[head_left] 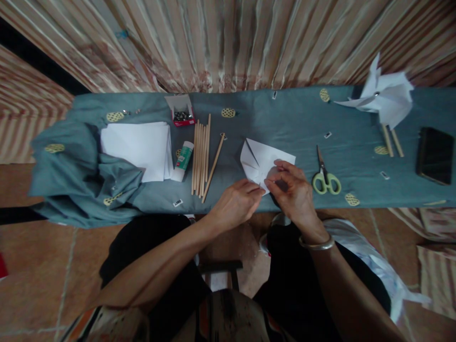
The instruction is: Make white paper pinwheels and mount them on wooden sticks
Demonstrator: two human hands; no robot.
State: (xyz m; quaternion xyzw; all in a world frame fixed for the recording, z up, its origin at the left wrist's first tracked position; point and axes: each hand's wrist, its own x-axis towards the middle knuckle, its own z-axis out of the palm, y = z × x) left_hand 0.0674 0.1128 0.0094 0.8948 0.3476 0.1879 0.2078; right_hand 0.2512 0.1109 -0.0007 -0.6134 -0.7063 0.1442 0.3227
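Observation:
A white sheet of paper (261, 154) with slits cut in toward its middle lies in front of me near the table's front edge. My left hand (240, 202) pinches the near edge of this paper between thumb and fingertips. From the other side my right hand (292, 190), with a bangle at the wrist, grips the paper's near right part, thumb and index finger close together. The fingers hide the paper's near corner. Green-handled scissors (326, 179) rest just right of my right hand, tips pointing away from me.
Left of the paper lie several wooden sticks (201, 156), a glue stick (184, 159), an open box of small metal pins (182, 115) and stacked white paper (137, 147). Paper pinwheels (386, 97) on sticks and a dark phone (435, 156) are at the right. A striped curtain (228, 42) hangs behind.

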